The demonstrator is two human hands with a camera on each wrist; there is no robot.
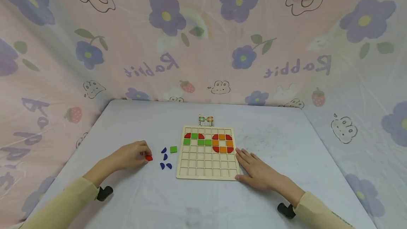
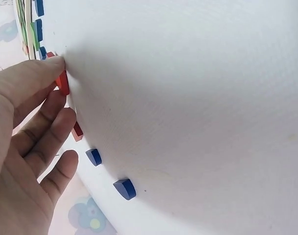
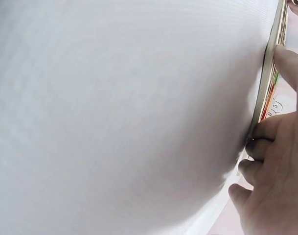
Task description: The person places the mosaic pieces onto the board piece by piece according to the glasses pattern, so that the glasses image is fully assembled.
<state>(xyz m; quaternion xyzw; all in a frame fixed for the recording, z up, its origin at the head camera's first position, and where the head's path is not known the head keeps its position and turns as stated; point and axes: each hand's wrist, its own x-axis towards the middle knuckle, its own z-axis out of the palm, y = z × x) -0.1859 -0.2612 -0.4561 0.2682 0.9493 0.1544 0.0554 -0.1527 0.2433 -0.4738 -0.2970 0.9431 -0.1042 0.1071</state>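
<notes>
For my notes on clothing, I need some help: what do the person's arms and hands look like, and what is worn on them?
The left sleeve and right sleeve are pale yellow, the right one with a small dark marking. A black device shows at each sleeve's end. The left hand and right hand wear no gloves.

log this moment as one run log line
left hand: pinches red piece | right hand: touches right edge of grid board | green square tile, blue rounded pieces: loose left of board
</notes>
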